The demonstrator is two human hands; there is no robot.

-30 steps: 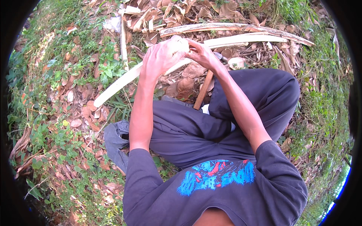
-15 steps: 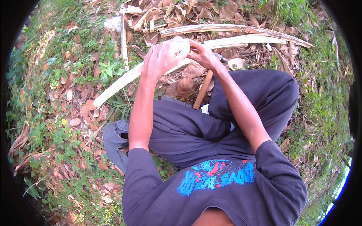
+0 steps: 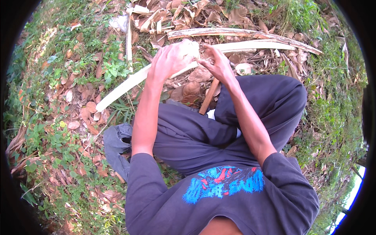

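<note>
My left hand [image 3: 169,59] is closed round a pale, roundish bundle [image 3: 191,49], which shows at its fingertips; its kind is too blurred to tell. Just to the right of the bundle is my right hand [image 3: 219,64], fingers apart and curved, thumb pointing toward it. I cannot tell whether the thumb touches it. Below both hands a long, pale, peeled strip of wood [image 3: 124,91] curves across the ground, partly covered by the left hand. A brown wooden handle [image 3: 209,97] lies beneath my right wrist, its upper end hidden.
Beyond the hands lies a rough split wood strip [image 3: 219,30] with bark. A thin upright stick [image 3: 129,41] and a clear plastic scrap [image 3: 117,23] are at the upper left. A dark grey cloth or bag [image 3: 116,147] rests beside my crossed legs [image 3: 188,135]. Dry leaves and grass surround me.
My right hand's fingers have spread and drawn slightly right, away from the pale bundle. The left hand keeps its hold and has barely moved.
</note>
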